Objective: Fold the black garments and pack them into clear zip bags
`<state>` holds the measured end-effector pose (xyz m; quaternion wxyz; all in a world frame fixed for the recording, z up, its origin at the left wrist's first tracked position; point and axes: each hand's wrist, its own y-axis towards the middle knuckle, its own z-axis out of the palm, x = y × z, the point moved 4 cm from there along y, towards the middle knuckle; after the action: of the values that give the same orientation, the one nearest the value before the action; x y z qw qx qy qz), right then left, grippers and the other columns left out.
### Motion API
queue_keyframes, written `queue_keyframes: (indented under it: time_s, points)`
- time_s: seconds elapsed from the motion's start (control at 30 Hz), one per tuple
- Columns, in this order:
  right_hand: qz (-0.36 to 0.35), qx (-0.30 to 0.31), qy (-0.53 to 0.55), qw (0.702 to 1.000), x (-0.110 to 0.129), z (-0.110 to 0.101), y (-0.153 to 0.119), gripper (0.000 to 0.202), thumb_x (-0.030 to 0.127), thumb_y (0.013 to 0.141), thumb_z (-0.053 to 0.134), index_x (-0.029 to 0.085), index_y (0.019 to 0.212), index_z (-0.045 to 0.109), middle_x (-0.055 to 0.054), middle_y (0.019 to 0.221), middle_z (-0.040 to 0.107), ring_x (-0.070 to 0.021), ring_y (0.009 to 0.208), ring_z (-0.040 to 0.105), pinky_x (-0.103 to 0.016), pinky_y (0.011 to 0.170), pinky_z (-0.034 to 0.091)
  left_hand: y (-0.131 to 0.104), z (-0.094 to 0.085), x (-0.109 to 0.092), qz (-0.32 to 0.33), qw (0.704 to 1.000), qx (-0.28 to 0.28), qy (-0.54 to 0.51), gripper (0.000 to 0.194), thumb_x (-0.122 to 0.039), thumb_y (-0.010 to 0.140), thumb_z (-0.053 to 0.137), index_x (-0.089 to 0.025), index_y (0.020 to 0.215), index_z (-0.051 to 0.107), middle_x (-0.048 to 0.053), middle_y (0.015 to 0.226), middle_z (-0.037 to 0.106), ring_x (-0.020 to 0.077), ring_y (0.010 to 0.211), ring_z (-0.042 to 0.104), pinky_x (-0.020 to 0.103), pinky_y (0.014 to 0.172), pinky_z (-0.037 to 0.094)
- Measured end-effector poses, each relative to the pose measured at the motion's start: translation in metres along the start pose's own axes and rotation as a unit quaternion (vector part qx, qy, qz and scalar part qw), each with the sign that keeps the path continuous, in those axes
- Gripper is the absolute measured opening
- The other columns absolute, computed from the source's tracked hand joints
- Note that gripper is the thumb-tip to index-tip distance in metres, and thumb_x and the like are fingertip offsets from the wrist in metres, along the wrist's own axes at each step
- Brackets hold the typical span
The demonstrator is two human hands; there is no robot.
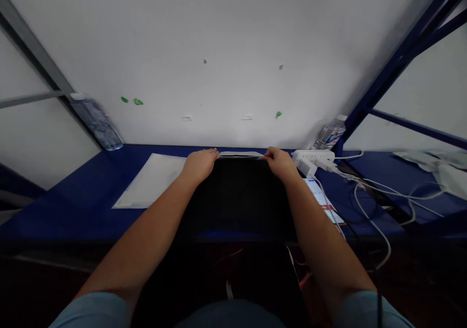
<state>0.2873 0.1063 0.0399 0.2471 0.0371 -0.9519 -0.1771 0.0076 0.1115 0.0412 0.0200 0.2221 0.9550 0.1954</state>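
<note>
A wide black flat thing (239, 199) lies across the blue desk in front of me; its exact kind is hard to make out. A pale strip (241, 154) runs along its far edge, between my hands. My left hand (200, 166) is closed at the left end of that strip, fingers pressed together. At the right end, my right hand (280, 162) pinches the strip between thumb and fingers. A stack of white sheets or a flat white packet (151, 182) lies beside my left forearm.
Clear plastic bottles stand at the left (97, 123) and right (330, 132) by the white wall. Near my right hand are a white power strip (314, 156) with plugs and a lit phone (323, 199). Loose cables (368, 216) trail rightward over the blue desk (80, 191).
</note>
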Motion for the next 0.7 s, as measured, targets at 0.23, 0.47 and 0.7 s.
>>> queue_keyframes:
  time_s: [0.23, 0.47, 0.7]
  points:
    - [-0.044, -0.076, 0.038, 0.995, 0.005, -0.003, -0.002, 0.028, 0.005, 0.076, 0.059, 0.018, 0.099, 0.068, -0.01, 0.101, 0.07, -0.0233, 0.094, 0.065, -0.035, 0.087, 0.05, -0.002, -0.002, -0.006, 0.022, 1.0, 0.011, -0.002, 0.034, -0.025, 0.103, 0.043, -0.023, 0.123, 0.07, 0.005, 0.135, 0.068, 0.0248, 0.124, 0.064, 0.038, 0.1, 0.054]
    - [-0.278, -0.005, 0.11, 0.954, 0.052, 0.009, -0.02, 0.026, 0.009, 0.085, 0.054, 0.019, 0.096, 0.076, -0.007, 0.099, 0.075, -0.0205, 0.095, 0.069, -0.035, 0.091, 0.054, -0.005, -0.006, -0.031, 0.121, 0.993, -0.006, -0.006, 0.037, -0.027, 0.103, 0.042, -0.017, 0.127, 0.069, 0.009, 0.133, 0.068, 0.0245, 0.12, 0.067, 0.038, 0.103, 0.052]
    - [-0.242, 0.039, 0.046, 0.968, 0.047, 0.026, -0.016, 0.032, 0.015, 0.095, 0.052, 0.02, 0.117, 0.074, -0.01, 0.124, 0.073, -0.0236, 0.118, 0.067, -0.041, 0.107, 0.049, -0.006, -0.006, -0.04, 0.164, 0.984, -0.065, -0.029, 0.034, -0.023, 0.101, 0.046, -0.016, 0.122, 0.072, 0.011, 0.128, 0.071, 0.0247, 0.117, 0.068, 0.04, 0.102, 0.054]
